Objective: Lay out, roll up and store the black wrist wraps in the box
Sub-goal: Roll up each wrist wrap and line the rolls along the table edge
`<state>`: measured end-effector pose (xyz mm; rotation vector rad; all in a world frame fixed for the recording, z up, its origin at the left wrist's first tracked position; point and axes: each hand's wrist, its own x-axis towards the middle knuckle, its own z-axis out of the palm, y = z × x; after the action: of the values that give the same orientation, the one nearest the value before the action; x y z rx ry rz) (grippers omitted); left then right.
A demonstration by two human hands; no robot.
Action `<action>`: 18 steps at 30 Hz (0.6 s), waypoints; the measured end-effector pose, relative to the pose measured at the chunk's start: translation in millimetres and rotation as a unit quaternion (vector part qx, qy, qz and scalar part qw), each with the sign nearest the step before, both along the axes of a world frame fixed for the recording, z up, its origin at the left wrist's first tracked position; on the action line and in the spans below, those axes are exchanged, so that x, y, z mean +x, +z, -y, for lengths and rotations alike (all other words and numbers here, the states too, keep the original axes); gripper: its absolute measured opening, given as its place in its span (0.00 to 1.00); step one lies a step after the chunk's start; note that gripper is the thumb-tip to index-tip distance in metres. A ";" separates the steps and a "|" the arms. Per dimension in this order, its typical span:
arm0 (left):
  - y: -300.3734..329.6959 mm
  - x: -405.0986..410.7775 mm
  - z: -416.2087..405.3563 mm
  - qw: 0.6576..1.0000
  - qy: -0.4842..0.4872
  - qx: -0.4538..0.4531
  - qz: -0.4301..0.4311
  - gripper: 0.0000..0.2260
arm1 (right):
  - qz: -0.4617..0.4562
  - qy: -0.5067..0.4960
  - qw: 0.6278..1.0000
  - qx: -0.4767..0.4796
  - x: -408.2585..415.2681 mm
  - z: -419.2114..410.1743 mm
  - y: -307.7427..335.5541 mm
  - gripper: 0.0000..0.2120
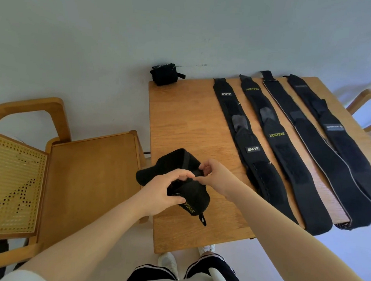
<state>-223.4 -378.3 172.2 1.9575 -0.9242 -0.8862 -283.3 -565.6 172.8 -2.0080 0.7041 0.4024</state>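
I hold a partly rolled black wrist wrap [178,163] with yellow lettering above the near left part of the wooden table [181,118]. My left hand [161,193] grips the roll from the left, its fingers curled around it. My right hand [213,174] pinches the wrap's upper edge with its fingertips. Several black wraps [284,150] lie flat and stretched out side by side across the table's right half. One rolled black wrap [165,74] sits at the table's far left corner. No box is visible.
A wooden chair [86,184] with a cane back stands left of the table, its seat bare. Another chair [368,112] shows at the far right. A pale wall lies behind the table. My legs and white shoes are below the near table edge.
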 end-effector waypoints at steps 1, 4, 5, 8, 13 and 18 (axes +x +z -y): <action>-0.9 -2.2 -0.7 1.000 0.006 -0.006 0.001 0.27 | 0.014 0.017 0.998 -0.064 -0.6 -1.4 0.8 0.16; 1.6 -3.8 1.9 0.995 0.080 -0.057 -0.026 0.25 | 0.132 0.027 0.976 -0.173 -1.6 -9.7 9.3 0.07; 4.3 -2.4 4.3 0.989 0.113 -0.081 -0.045 0.25 | 0.169 0.008 0.973 -0.155 -2.8 -12.3 15.5 0.04; 11.3 1.4 11.7 0.976 0.163 -0.121 -0.080 0.21 | 0.217 0.005 0.971 -0.102 -9.0 -9.5 33.8 0.11; 26.6 2.4 22.1 0.960 0.189 -0.154 -0.137 0.19 | 0.202 0.101 0.974 0.008 -22.0 13.2 47.4 0.11; 58.2 8.0 40.1 0.916 0.223 -0.212 -0.255 0.22 | 0.201 0.147 0.969 0.005 -15.4 29.1 75.2 0.28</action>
<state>-215.4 -418.4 230.4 1.3744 -0.3037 -0.7869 -298.7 -594.8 248.0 -2.1016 0.1532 0.1569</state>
